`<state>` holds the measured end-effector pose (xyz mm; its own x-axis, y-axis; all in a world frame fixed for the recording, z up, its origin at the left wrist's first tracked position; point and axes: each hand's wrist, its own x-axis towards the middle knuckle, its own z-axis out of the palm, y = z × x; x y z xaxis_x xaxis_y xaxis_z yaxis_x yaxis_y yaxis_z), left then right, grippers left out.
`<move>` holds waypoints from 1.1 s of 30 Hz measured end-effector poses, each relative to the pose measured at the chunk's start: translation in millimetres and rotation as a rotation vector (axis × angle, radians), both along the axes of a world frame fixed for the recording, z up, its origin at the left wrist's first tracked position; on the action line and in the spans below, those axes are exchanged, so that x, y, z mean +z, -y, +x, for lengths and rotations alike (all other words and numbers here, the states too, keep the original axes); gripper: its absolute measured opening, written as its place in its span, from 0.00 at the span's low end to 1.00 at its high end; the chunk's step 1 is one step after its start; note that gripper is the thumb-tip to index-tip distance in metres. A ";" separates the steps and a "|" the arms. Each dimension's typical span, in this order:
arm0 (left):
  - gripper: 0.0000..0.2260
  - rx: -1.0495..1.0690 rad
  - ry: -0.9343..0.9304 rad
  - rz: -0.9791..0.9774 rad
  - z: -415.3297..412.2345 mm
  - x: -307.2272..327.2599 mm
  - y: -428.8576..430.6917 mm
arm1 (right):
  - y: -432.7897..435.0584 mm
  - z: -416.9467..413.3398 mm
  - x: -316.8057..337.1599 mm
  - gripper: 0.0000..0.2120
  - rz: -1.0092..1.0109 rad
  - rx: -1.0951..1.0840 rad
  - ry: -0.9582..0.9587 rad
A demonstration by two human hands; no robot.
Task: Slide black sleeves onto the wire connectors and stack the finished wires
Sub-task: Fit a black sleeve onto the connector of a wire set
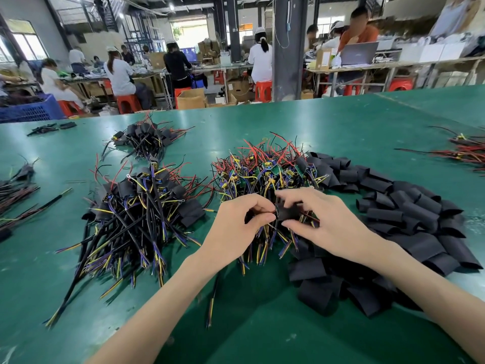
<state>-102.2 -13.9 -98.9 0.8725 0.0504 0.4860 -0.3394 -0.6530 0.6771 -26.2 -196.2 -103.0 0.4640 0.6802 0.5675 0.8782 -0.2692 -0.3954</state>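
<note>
Over the middle of the green table (262, 324), my left hand (237, 227) pinches a thin wire bundle (253, 212) at its connector end. My right hand (322, 219) grips a black sleeve (288, 212) right against that end, thumb below and fingers on top. Whether the connector is inside the sleeve is hidden by my fingers. Beneath my hands lies a heap of bare wire assemblies (265, 169) with small green boards. Loose black sleeves (401, 216) are piled to the right. A stack of sleeved wires (141, 203) lies to the left.
A second bundle of sleeved wires (147, 139) lies farther back on the left. More wires lie at the left edge (15, 190) and the far right (467, 151). A few sleeves (49, 127) sit at the back left. Other workers sit at benches beyond the table.
</note>
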 end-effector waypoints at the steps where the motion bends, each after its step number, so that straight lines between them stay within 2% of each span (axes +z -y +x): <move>1: 0.04 0.003 0.011 0.004 -0.3 -0.4 0.0 | 0.7 1.1 -0.5 0.16 -0.006 -0.020 -0.019; 3: 0.04 0.011 0.029 0.006 -0.3 -2.0 1.0 | 0.6 1.9 -1.1 0.19 -0.012 -0.046 -0.010; 10: 0.04 0.024 0.057 0.014 1.1 -6.5 1.3 | -0.8 -0.8 0.9 0.16 -0.051 -0.003 0.095; 16: 0.01 0.011 0.107 0.119 0.3 -7.3 0.0 | -0.8 -2.3 1.2 0.15 -0.069 0.007 0.107; 20: 0.10 0.022 0.159 0.217 -2.0 -1.8 -0.5 | -4.7 -2.9 5.7 0.13 -0.004 -0.018 0.094; 21: 0.12 0.014 0.170 0.248 -3.3 0.5 -0.1 | -6.0 -2.9 6.8 0.12 0.015 -0.023 0.103; 23: 0.15 0.045 0.267 0.457 -3.3 5.4 1.6 | -7.6 -4.0 8.8 0.10 0.034 -0.027 0.101; 25: 0.13 0.106 0.390 0.647 -1.2 10.1 2.9 | -7.5 -5.0 9.1 0.10 0.025 -0.024 0.097; 27: 0.10 0.150 0.453 0.709 1.1 17.0 1.6 | -5.7 -4.5 9.2 0.10 0.018 -0.048 0.092; 29: 0.09 0.198 0.481 0.661 0.3 24.7 -4.0 | -1.9 -0.6 10.4 0.10 0.076 -0.103 0.091; 33: 0.11 0.427 0.510 0.395 -2.5 45.1 -34.7 | 6.8 14.2 10.5 0.06 0.237 -0.258 0.148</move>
<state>-104.7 20.7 -53.8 0.4797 0.0710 0.8745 -0.2116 -0.9579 0.1939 -12.1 -203.0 -92.5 0.5044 0.3933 0.7687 0.8456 -0.4052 -0.3475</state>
